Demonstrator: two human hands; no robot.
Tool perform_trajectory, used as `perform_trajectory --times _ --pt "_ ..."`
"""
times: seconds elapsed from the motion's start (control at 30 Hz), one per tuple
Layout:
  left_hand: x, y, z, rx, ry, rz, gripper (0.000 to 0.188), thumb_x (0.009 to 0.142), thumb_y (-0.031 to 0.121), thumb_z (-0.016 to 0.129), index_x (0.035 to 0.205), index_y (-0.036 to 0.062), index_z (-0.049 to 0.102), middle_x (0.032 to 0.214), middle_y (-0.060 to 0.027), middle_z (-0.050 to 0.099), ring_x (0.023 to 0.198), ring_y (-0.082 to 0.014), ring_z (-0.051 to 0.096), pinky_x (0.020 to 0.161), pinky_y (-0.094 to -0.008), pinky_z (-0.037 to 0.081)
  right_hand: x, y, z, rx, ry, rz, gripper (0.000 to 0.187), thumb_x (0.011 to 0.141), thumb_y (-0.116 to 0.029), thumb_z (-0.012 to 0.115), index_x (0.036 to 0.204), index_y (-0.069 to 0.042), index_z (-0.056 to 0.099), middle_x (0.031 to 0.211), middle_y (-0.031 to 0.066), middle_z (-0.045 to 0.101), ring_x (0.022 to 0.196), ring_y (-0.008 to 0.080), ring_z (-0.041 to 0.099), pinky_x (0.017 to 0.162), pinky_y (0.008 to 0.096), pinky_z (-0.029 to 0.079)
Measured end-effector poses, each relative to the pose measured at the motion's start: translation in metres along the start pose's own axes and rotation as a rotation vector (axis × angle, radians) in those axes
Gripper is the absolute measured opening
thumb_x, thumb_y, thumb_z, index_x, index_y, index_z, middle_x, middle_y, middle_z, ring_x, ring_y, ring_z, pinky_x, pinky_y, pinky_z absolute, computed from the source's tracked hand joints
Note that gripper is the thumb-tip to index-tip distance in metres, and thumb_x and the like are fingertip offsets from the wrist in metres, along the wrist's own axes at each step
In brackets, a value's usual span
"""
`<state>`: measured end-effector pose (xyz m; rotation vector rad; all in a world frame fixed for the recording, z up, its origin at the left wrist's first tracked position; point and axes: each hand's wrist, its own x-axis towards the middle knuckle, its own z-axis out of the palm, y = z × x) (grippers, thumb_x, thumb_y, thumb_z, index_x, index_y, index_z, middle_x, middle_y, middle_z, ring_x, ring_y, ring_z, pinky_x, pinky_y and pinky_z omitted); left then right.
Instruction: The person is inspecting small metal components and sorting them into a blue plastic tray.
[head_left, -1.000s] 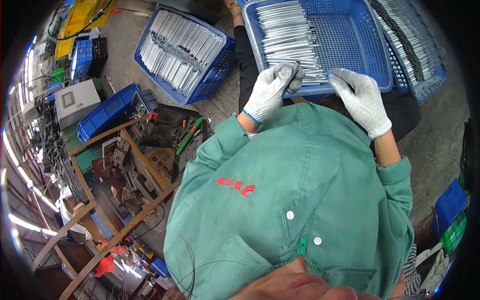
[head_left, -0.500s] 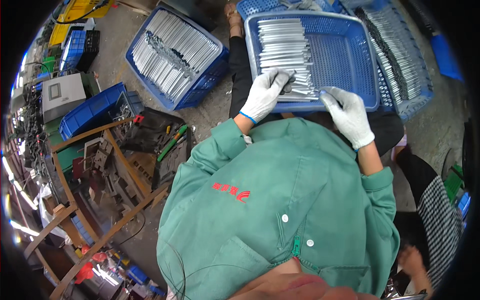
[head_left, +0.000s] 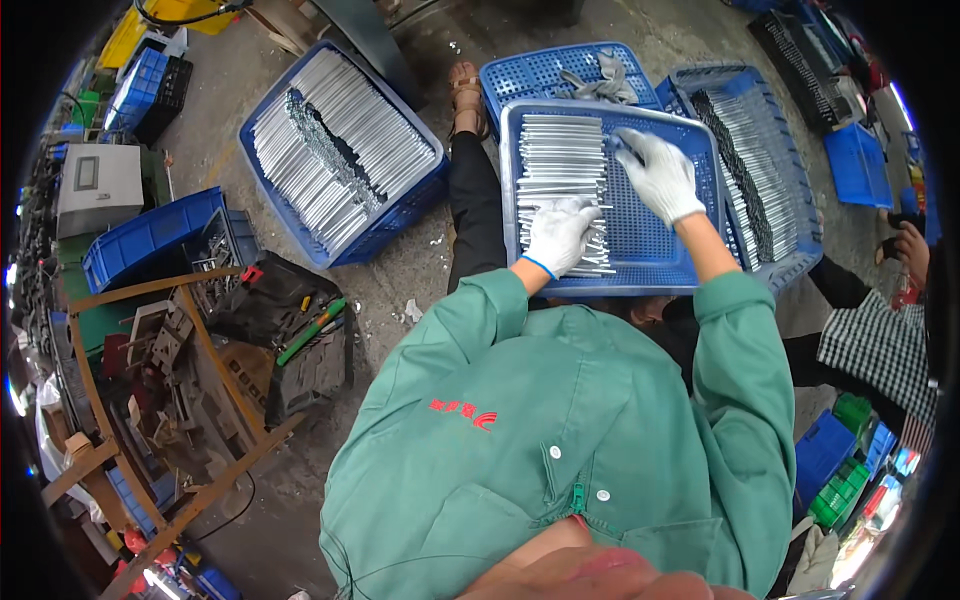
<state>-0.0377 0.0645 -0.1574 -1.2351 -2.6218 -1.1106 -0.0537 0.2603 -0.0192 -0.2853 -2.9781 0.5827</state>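
Note:
Both my hands wear white gloves over the blue basket (head_left: 706,200) in front of me. A row of thin silvery metal rods (head_left: 562,165) lies stacked along its left half. My left hand (head_left: 560,236) is at the near end of the row, its fingers curled over several rods; its palm side is hidden. Farther back, by the rods' right ends, is my right hand (head_left: 660,178). Its thumb and forefinger are apart, and no rod shows between them. The fingertips look greyish.
On the left stands another blue basket (head_left: 432,190) full of rods. A further rod-filled basket (head_left: 800,240) sits at the right. Behind mine, a blue basket (head_left: 500,80) carries grey gloves (head_left: 612,82). A wooden frame (head_left: 215,315) and toolbox (head_left: 325,345) lie left. Another person's hand (head_left: 912,248) shows far right.
My hands have parted: the right moved away to the rods' far right ends, while the left came down onto the near rods. The whole view has shifted, so the baskets appear lower.

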Motion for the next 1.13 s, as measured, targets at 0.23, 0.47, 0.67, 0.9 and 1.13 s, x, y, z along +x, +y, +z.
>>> perform_trajectory --times 0.23,0.47,0.67,0.9,1.13 --pt "-0.01 0.006 -0.015 -0.037 -0.079 -0.051 0.04 0.085 0.02 0.073 0.124 0.0118 0.069 0.133 -0.009 0.067 0.11 -0.0328 0.066 0.098 -0.0435 0.047 0.123 -0.007 0.027 -0.193 -0.102 -0.004 0.039 0.097 -0.032 0.061 0.132 -0.022 0.076 0.117 0.0067 0.08 0.102 0.0329 0.076 0.09 0.0442 0.058" --pt "-0.014 -0.003 -0.015 -0.073 -0.012 -0.063 0.042 0.084 0.02 0.072 0.125 0.0123 0.067 0.131 -0.0085 0.065 0.11 -0.0304 0.065 0.098 -0.0416 0.046 0.192 0.007 0.105 -0.221 -0.383 0.008 0.04 0.094 -0.026 0.063 0.131 -0.023 0.077 0.119 0.0075 0.08 0.107 0.0326 0.075 0.096 0.0439 0.058" --pt "-0.017 -0.01 -0.021 -0.098 0.038 -0.108 0.043 0.085 0.02 0.071 0.127 0.0123 0.066 0.13 -0.007 0.065 0.109 -0.0281 0.063 0.096 -0.0399 0.046 0.217 -0.021 0.14 -0.308 -0.578 -0.025 0.04 0.09 -0.019 0.065 0.127 -0.022 0.079 0.12 0.0076 0.08 0.109 0.0331 0.075 0.099 0.0455 0.058" --pt "-0.01 -0.008 -0.027 -0.17 -0.066 -0.149 0.037 0.089 0.02 0.064 0.125 0.0087 0.066 0.131 -0.0137 0.065 0.107 -0.034 0.064 0.097 -0.0431 0.046 0.252 -0.012 0.182 -0.325 -0.718 -0.093 0.037 0.088 -0.015 0.067 0.122 -0.015 0.081 0.118 0.0087 0.08 0.108 0.0325 0.076 0.097 0.0485 0.059" --pt "-0.008 -0.008 -0.03 -0.143 -0.171 -0.165 0.043 0.088 0.025 0.067 0.129 0.0133 0.064 0.139 -0.0126 0.06 0.115 -0.0311 0.061 0.097 -0.0439 0.045 0.258 -0.002 0.203 -0.345 -0.846 -0.042 0.034 0.087 -0.021 0.075 0.119 -0.01 0.082 0.112 0.017 0.08 0.111 0.0295 0.076 0.104 0.05 0.057"
